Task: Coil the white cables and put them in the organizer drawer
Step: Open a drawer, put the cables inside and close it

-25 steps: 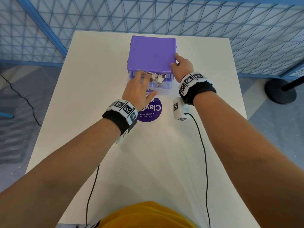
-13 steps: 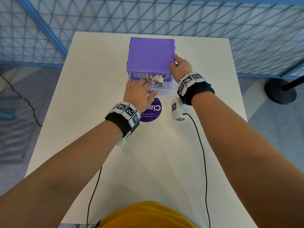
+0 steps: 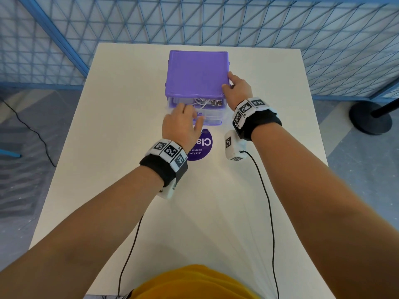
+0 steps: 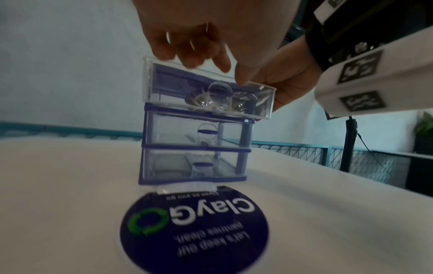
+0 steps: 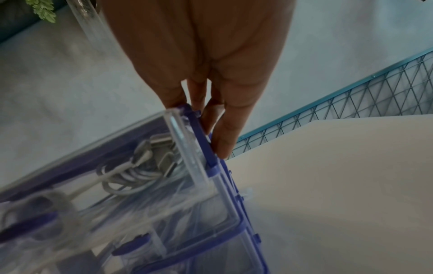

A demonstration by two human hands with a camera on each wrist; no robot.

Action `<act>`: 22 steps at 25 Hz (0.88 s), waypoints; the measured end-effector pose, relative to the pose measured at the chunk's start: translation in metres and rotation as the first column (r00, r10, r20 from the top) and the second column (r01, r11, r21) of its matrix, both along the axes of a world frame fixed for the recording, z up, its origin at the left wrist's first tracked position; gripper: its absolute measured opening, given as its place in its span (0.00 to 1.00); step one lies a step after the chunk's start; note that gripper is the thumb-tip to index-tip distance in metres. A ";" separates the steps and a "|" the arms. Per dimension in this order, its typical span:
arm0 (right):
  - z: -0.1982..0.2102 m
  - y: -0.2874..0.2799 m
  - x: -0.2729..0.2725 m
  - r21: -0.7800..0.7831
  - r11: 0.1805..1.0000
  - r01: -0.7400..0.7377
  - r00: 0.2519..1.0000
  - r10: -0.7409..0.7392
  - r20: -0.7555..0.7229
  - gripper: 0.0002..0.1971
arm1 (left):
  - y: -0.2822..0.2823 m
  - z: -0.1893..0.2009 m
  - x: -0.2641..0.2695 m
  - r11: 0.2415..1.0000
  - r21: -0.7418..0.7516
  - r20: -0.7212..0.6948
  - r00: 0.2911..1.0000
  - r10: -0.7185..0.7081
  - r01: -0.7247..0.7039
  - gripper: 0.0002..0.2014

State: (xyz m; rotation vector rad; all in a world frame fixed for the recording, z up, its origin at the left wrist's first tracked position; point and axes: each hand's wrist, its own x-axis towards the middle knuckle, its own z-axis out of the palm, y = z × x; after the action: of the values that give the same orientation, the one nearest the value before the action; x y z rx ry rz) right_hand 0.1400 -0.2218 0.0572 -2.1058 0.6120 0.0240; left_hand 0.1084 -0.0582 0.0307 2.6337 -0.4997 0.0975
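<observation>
A small organizer [image 3: 197, 72] with a purple top and three clear drawers stands at the far middle of the table. Its top drawer [image 4: 168, 87] is pulled part way out. White coiled cables [image 3: 201, 102] with USB plugs lie in it, also seen through the clear wall as cables [image 5: 126, 176]. My left hand [image 3: 191, 114] is at the drawer's front, its relaxed fingers [image 4: 187, 50] touching the front rim. My right hand [image 3: 232, 83] braces the organizer's right top corner, thumb on the lid and straight fingers [image 5: 225, 137] against the side frame.
A round purple sticker [image 3: 199, 145] lies on the white table [image 3: 129, 104] just in front of the organizer. Thin black wires [image 3: 267, 201] trail from both wrists toward me. A blue mesh fence [image 3: 194, 18] borders the table's far side. A black stand base [image 3: 370, 117] sits on the floor at right.
My left hand has drawn back from inside the top drawer to its front rim. The cables stay in the drawer. My right hand has kept its place on the organizer.
</observation>
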 end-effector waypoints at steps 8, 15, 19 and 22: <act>-0.006 -0.002 0.002 0.018 0.999 0.051 0.997 -0.052 0.055 0.16 | -0.010 -0.008 0.016 0.911 -0.284 -0.422 0.892 0.162 -0.299 0.19; -0.010 -0.004 0.002 0.025 0.998 0.062 0.995 -0.064 0.076 0.16 | -0.021 -0.001 0.040 0.920 -0.229 -0.460 0.868 0.186 -0.318 0.23; -0.008 0.000 -0.002 0.028 0.998 0.055 0.996 -0.057 0.071 0.17 | -0.020 -0.001 0.037 0.931 -0.217 -0.467 0.869 0.166 -0.294 0.23; 0.000 0.001 -0.008 0.052 0.997 0.049 0.997 -0.052 0.060 0.19 | -0.019 0.002 0.037 0.944 -0.199 -0.539 0.834 0.118 -0.262 0.21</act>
State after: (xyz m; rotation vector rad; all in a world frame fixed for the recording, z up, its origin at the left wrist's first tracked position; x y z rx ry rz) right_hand 0.1321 -0.2207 0.0571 -2.0341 0.6215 -0.0536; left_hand 0.1459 -0.0772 0.0328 2.2989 -0.0253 -0.4524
